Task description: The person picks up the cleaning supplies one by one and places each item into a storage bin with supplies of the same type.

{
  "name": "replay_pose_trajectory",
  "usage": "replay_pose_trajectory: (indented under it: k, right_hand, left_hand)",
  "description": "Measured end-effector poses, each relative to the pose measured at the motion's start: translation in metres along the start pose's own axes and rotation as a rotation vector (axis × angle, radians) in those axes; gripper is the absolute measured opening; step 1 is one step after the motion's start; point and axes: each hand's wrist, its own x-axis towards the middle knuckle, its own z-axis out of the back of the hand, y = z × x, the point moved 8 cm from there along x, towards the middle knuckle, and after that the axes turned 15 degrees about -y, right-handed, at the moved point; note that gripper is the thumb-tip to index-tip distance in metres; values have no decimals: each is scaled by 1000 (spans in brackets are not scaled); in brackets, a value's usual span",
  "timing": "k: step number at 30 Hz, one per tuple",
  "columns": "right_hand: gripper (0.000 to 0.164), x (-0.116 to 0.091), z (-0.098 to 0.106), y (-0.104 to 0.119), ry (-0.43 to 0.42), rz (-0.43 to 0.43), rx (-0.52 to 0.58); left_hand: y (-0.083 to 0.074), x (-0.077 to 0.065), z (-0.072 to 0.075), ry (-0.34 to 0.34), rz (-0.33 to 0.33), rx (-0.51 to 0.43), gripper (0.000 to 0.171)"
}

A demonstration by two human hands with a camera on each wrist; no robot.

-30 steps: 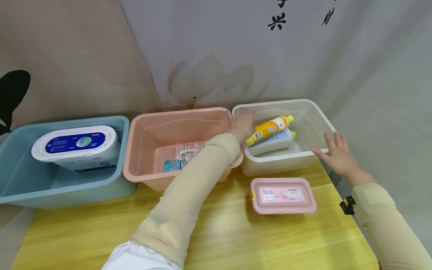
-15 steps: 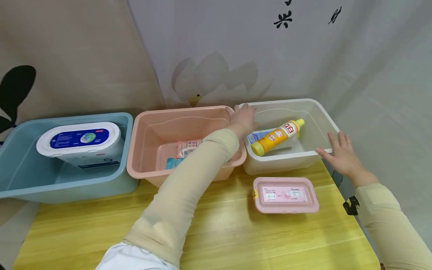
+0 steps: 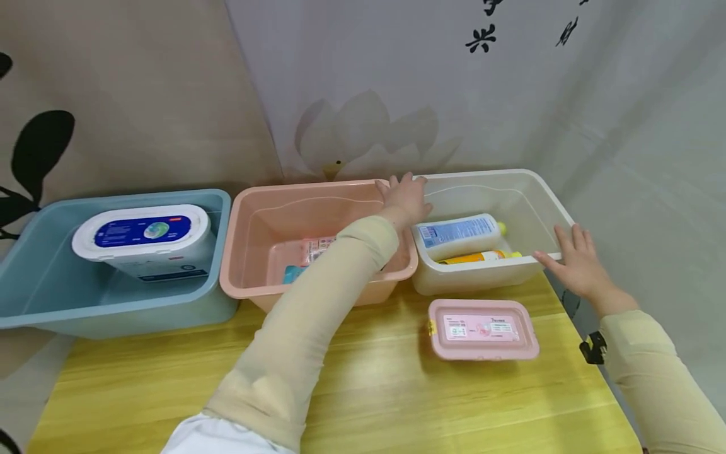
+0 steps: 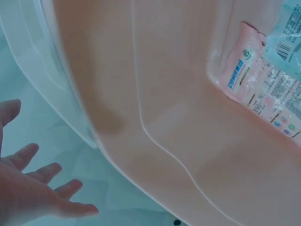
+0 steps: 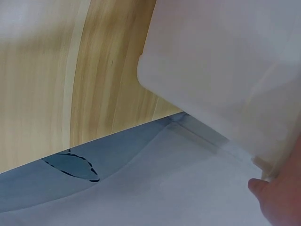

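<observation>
My left hand is over the spot where the pink bin meets the white bin, fingers spread. The left wrist view shows the same hand with nothing in its fingers. At the white bin's front right corner my right hand rests on the rim, fingers extended; only part of it shows in the right wrist view. Inside the white bin lie a white bottle with a blue label and an orange-yellow bottle, partly hidden by the front wall.
A pink lidded box sits on the wooden table before the white bin. The blue bin at left holds a white lidded tub. Several plastic packets lie in the pink bin. A curtain hangs behind.
Inside the white bin the bottles have rolled over; the orange-yellow one, on top before, now lies low by the front wall. Both hands keep nearly the same places. The view has shifted slightly.
</observation>
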Motion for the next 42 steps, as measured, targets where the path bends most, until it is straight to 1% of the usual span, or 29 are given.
replay_pose_trajectory:
  k: [5,9,12,16,20,24,29,38,42]
  right_hand:
    - [84,6,0,-7,-1,6,-1]
    - [84,12,0,-12,-4,3,-4]
    - [84,16,1,-17,-7,6,-6]
    - [84,21,2,-25,-11,5,-11]
    - [84,23,4,-32,-11,-1,-17]
    - [84,25,3,-36,-1,4,-18]
    - [84,30,2,-35,6,15,-17]
    - [83,32,2,-39,5,23,-9]
    - [84,33,2,-42,4,14,-16]
  left_hand:
    - [7,-1,7,-4,26,-41,60]
    - [20,-1,19,-35,49,-109,60]
    - [37,-2,29,-67,67,-174,58]
    - [68,-5,42,-109,99,-254,57]
    - [98,-11,51,-142,121,-296,60]
    - [123,-23,58,-159,140,-294,62]
    - [149,-42,67,-175,174,-293,64]
    - [190,-70,77,-226,155,-189,64]
    - [209,-85,82,-227,179,-161,65]
